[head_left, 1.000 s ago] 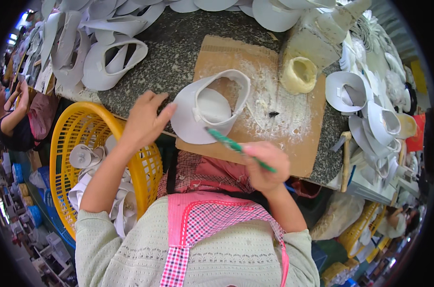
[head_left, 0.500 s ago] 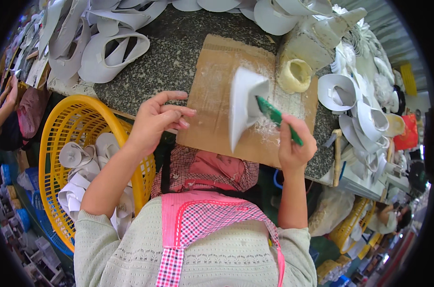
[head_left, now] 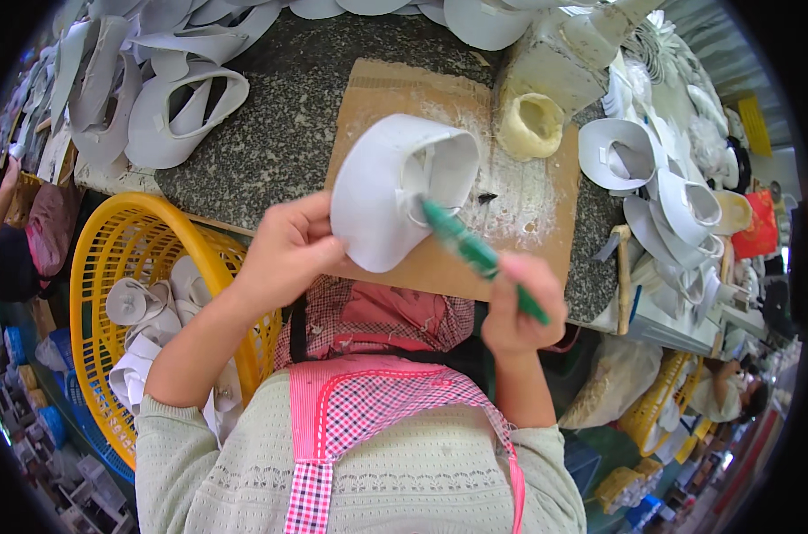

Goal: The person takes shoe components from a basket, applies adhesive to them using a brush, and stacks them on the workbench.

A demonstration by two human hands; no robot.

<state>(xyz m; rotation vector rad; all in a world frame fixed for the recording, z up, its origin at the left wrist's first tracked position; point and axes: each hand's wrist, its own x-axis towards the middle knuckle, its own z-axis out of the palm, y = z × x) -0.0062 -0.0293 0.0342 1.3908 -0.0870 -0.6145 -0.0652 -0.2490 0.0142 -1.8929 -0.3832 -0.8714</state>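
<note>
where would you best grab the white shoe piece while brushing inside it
Grip the white shoe piece by its closed, rounded outer wall, coming from the left as the left hand does. Its open mouth faces right, toward the green brush in the right hand, so a hold on the back keeps the opening free for the bristles.

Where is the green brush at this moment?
In the head view, the green brush is right of centre, held in the right hand, its tip inside the white shoe upper that the left hand holds over the cardboard sheet.
</note>
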